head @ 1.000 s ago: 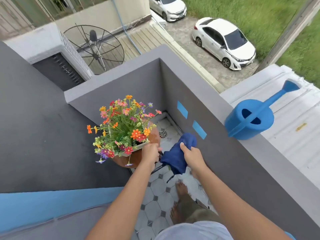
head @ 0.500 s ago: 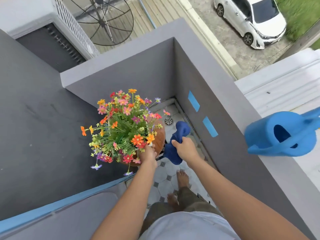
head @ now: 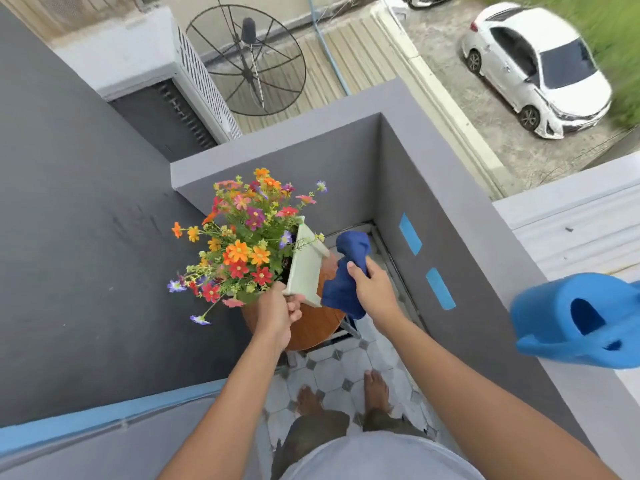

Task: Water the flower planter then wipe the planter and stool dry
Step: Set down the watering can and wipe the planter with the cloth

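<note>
Head view: planter (head: pixel 306 263) is tilted over the stool (head: pixel 311 323), gripped at its near corner by the left hand (head: pixel 277 311); cloth (head: pixel 346 275) is clutched in the right hand (head: pixel 375 292). Watering can (head: pixel 581 320) is parked on the ledge; watering judged done, wiping underway, stool left.

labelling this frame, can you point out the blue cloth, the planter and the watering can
blue cloth (head: pixel 341 287), head view, on the bunched folds left of the right hand's thumb
planter (head: pixel 306 268), head view, on its pale tilted side
watering can (head: pixel 547 306), head view, on its blue body

A home balcony: grey parapet wall (head: pixel 433 188); tiled floor (head: pixel 346 372); parked car (head: pixel 540 71) below (street level).
</note>
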Demonstrator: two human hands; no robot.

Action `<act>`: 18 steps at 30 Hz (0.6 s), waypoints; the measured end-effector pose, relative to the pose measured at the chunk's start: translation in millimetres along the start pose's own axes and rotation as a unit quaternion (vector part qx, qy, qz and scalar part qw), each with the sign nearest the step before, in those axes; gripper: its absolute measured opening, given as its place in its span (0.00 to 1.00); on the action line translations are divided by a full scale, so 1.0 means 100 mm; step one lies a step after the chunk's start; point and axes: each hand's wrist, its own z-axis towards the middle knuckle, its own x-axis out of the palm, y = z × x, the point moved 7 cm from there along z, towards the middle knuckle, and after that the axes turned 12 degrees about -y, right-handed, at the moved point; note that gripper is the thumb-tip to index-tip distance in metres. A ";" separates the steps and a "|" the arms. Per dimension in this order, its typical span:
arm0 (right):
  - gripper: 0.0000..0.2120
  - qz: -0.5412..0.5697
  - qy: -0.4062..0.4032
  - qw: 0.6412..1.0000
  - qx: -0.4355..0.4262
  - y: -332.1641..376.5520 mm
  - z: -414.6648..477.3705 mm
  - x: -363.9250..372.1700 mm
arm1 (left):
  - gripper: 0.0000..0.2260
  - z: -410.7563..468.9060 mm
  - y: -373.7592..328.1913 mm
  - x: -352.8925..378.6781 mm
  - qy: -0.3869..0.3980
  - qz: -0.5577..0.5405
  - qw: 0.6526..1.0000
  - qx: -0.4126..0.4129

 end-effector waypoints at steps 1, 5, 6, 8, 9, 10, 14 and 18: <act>0.07 0.024 -0.006 1.000 -0.011 0.12 0.02 0.00 | 0.08 -0.07 -0.09 -0.02 0.019 0.004 1.000 0.007; 0.10 0.065 -0.033 0.993 -0.089 0.63 0.10 0.05 | 0.08 -0.40 -0.42 -0.09 0.080 0.041 0.995 0.040; 0.13 0.060 -0.044 0.991 -0.114 0.75 0.10 0.08 | 0.08 -0.50 -0.50 -0.08 0.100 0.051 0.992 0.048; 0.14 0.051 -0.060 0.983 -0.168 0.98 0.01 0.13 | 0.07 -0.67 -0.65 -0.03 0.136 0.067 0.986 0.063; 0.14 0.054 -0.065 0.977 -0.194 1.08 -0.08 0.15 | 0.07 -0.74 -0.73 -0.01 0.146 0.073 0.984 0.073; 0.13 0.068 -0.067 0.972 -0.216 1.17 -0.20 0.16 | 0.06 -0.79 -0.81 0.02 0.150 0.076 0.982 0.084; 0.14 0.094 -0.057 0.943 -0.313 1.27 -0.67 0.23 | 0.07 -0.90 -1.09 0.05 0.143 0.058 0.982 0.109; 0.09 0.099 -0.036 0.925 -0.365 1.19 -0.96 0.25 | 0.10 -0.99 -1.22 0.03 0.154 0.045 0.980 0.119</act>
